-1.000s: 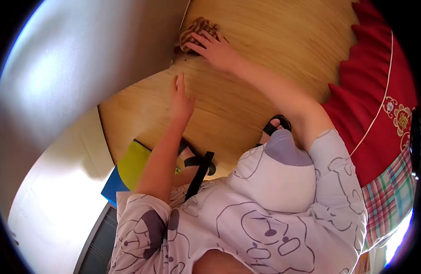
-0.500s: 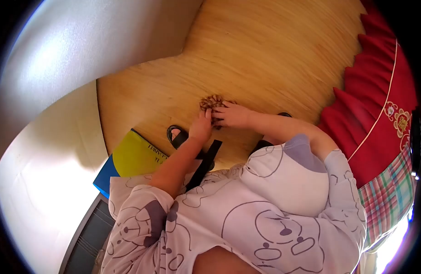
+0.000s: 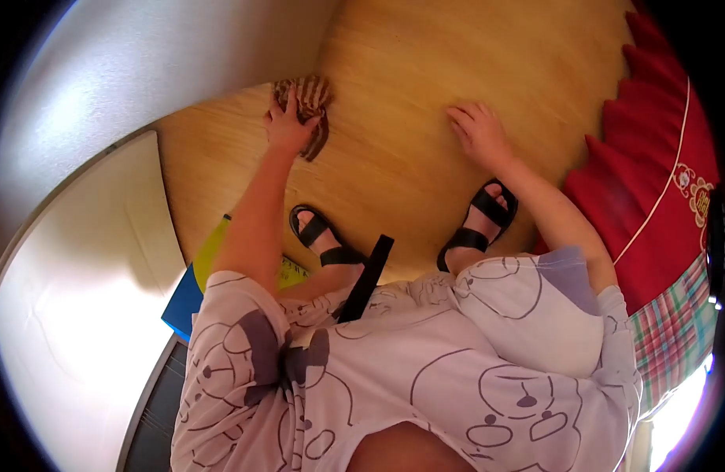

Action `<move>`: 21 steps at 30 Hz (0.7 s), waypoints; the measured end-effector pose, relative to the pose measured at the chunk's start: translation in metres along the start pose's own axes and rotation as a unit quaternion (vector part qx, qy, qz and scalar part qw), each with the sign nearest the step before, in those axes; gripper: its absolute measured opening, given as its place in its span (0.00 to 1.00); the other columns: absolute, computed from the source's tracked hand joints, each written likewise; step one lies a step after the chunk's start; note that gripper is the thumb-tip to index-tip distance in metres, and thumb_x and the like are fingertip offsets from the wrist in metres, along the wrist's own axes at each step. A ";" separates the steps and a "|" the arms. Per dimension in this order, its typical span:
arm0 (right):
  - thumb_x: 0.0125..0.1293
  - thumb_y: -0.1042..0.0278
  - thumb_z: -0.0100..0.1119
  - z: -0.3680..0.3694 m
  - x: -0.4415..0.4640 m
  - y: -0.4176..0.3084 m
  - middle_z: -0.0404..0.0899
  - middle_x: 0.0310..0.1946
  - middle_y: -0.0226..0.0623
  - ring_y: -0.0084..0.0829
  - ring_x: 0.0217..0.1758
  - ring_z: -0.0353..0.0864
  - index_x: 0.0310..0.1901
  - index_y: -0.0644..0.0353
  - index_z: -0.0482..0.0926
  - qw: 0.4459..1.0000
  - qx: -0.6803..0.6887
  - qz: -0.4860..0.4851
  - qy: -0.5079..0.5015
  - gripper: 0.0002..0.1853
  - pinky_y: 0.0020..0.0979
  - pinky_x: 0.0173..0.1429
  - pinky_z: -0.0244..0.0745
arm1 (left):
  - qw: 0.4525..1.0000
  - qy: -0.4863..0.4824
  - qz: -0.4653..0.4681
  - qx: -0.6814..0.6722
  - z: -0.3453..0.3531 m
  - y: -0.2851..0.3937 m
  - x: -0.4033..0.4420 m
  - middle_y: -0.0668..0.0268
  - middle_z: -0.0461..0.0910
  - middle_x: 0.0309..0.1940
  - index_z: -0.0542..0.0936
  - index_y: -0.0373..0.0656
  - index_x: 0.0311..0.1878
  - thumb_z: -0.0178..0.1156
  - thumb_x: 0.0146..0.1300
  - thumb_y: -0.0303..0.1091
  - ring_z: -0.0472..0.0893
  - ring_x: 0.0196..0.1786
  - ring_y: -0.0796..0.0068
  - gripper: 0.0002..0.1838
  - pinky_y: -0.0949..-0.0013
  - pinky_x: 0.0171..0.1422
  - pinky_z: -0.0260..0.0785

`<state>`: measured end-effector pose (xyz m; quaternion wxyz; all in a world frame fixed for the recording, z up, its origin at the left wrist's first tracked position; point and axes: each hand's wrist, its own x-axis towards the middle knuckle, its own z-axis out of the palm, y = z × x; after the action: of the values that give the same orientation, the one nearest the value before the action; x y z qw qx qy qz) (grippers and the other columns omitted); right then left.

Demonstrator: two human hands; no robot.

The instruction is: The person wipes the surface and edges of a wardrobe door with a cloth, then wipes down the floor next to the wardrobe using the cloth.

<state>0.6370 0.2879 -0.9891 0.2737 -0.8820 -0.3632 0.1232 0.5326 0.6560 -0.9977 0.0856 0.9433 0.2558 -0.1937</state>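
My left hand (image 3: 287,130) presses down on a brown striped cloth (image 3: 317,96) that lies bunched on the wooden floor (image 3: 394,102). Its fingers are spread over the cloth's left side, and the thumb points right. One end of the cloth trails toward me. Off to the right, my right hand (image 3: 480,135) is open and holds nothing. Its fingers are stretched out and slightly bent; whether they touch the floor I cannot tell.
My feet in black sandals (image 3: 319,238) stand on the floor. Red ruffled fabric (image 3: 653,181) hangs at the right. A pale panel (image 3: 197,55) borders the floor at the upper left. A blue and yellow-green item (image 3: 191,303) is partly behind my left arm.
My left hand has moved forward and to the left along with the cloth. My right hand has come off the cloth and moved forward and right. The hands are now far apart.
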 end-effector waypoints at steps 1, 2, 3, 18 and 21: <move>0.58 0.71 0.60 0.000 -0.002 -0.003 0.77 0.46 0.35 0.40 0.52 0.72 0.50 0.54 0.78 1.000 0.002 0.004 -0.005 0.16 0.41 0.55 0.67 | 1.000 -0.007 0.000 0.000 0.007 0.006 -0.009 0.52 0.48 0.73 0.53 0.69 0.73 0.63 0.58 0.39 0.62 0.64 0.38 0.42 0.45 0.65 0.60; 0.58 0.72 0.59 0.000 0.001 -0.004 0.77 0.46 0.35 0.40 0.52 0.72 0.49 0.55 0.79 1.000 0.004 0.006 -0.020 0.15 0.41 0.55 0.67 | 1.000 -0.002 0.006 0.027 0.008 0.015 -0.017 0.50 0.50 0.72 0.55 0.64 0.73 0.63 0.58 0.40 0.60 0.66 0.39 0.41 0.46 0.65 0.61; 0.59 0.72 0.59 0.000 0.000 -0.005 0.78 0.46 0.35 0.40 0.52 0.72 0.48 0.55 0.79 0.999 0.008 0.008 -0.037 0.14 0.40 0.55 0.68 | 0.999 0.001 0.011 0.054 0.009 0.026 -0.031 0.48 0.51 0.71 0.57 0.60 0.73 0.63 0.59 0.41 0.58 0.67 0.40 0.40 0.48 0.65 0.62; 0.60 0.73 0.59 -0.009 -0.007 0.017 0.80 0.40 0.37 0.42 0.46 0.76 0.40 0.58 0.82 0.992 0.057 0.054 0.099 0.07 0.39 0.49 0.71 | 0.976 0.022 -0.051 -0.211 0.014 -0.164 -0.019 0.48 0.58 0.68 0.60 0.59 0.72 0.56 0.59 0.23 0.66 0.65 0.46 0.37 0.54 0.64 0.65; 0.60 0.73 0.59 -0.006 -0.014 0.022 0.80 0.40 0.37 0.42 0.45 0.76 0.40 0.59 0.82 0.995 0.042 0.054 0.077 0.07 0.39 0.50 0.71 | 0.991 -0.016 -0.122 0.045 0.039 -0.125 -0.049 0.41 0.56 0.67 0.53 0.58 0.74 0.63 0.58 0.42 0.65 0.63 0.43 0.43 0.53 0.65 0.60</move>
<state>0.6417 0.2628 -0.9963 0.3302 -0.8950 -0.2877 0.0848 0.4169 0.7305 -1.0207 0.0226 0.9046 0.3586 -0.2292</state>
